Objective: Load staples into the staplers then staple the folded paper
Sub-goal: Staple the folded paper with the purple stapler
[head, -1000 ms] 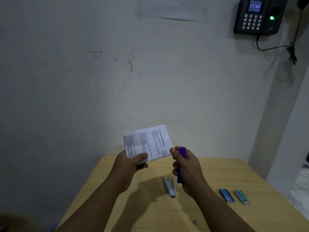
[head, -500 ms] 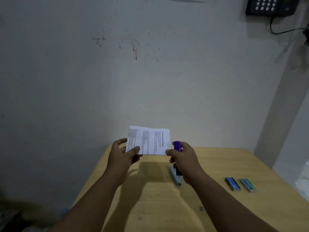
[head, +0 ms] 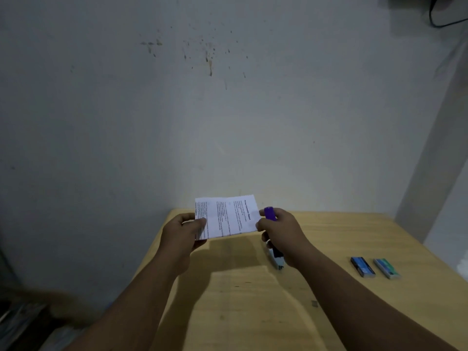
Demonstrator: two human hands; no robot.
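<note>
A folded printed paper (head: 228,215) is held up over the far end of the wooden table (head: 329,287). My left hand (head: 182,234) pinches its left edge between thumb and fingers. My right hand (head: 283,234) grips a purple stapler (head: 269,213) at the paper's right edge, the stapler's top poking above my fingers. A second, light blue stapler (head: 276,262) lies on the table just below my right hand, mostly hidden by it.
Two small staple boxes lie on the table's right side, a dark blue one (head: 362,266) and a teal one (head: 386,268). A tiny dark bit (head: 314,303) lies near the middle. The stained wall stands close behind the table; a cable (head: 440,21) hangs at top right.
Both hands have lowered a little with the paper, which now lies flatter. The view has tipped down, so the wall device has left the frame.
</note>
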